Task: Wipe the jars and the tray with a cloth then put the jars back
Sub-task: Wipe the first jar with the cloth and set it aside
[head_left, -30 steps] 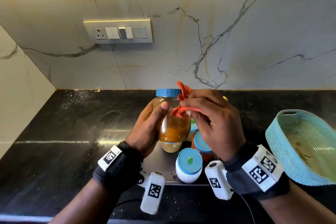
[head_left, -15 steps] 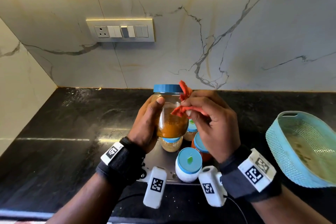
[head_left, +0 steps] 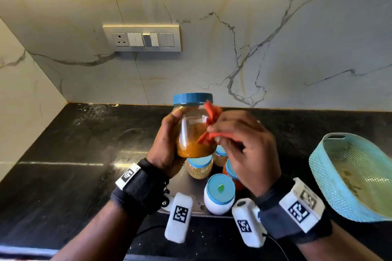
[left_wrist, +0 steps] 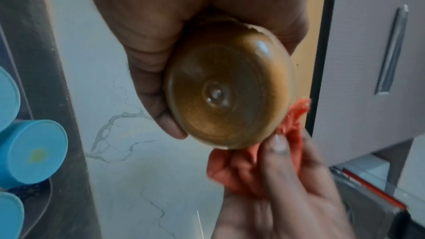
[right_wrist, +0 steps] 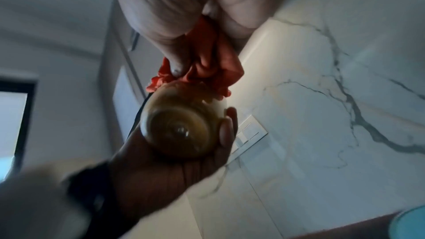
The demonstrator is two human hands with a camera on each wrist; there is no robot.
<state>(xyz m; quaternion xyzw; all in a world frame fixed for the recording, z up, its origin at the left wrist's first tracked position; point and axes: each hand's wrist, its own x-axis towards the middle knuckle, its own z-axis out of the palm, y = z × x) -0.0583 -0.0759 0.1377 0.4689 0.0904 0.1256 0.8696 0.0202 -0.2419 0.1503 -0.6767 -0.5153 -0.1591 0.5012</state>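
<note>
My left hand (head_left: pixel 167 144) grips a clear jar (head_left: pixel 192 131) with a blue lid and orange-brown powder, held upright above the counter. Its round base (left_wrist: pixel 230 86) fills the left wrist view, and the jar base (right_wrist: pixel 179 130) also shows in the right wrist view. My right hand (head_left: pixel 239 142) pinches a bunched red cloth (head_left: pixel 210 127) against the jar's right side; the cloth (left_wrist: pixel 253 166) sits between its fingers (left_wrist: pixel 276 144). Below, a steel tray (head_left: pixel 182 186) carries a white jar (head_left: pixel 219 196) with a blue lid and several other blue-lidded jars (head_left: pixel 200 167), partly hidden by my hands.
A light blue plastic basket (head_left: pixel 347 174) lies tilted on the black counter (head_left: pixel 74 154) at the right. The marble wall with a switch panel (head_left: pixel 142 38) stands behind. A side wall closes the counter's left end.
Both hands have lifted the jar a little higher, its lid now against the wall's base line. The cloth has slid along the jar's right side.
</note>
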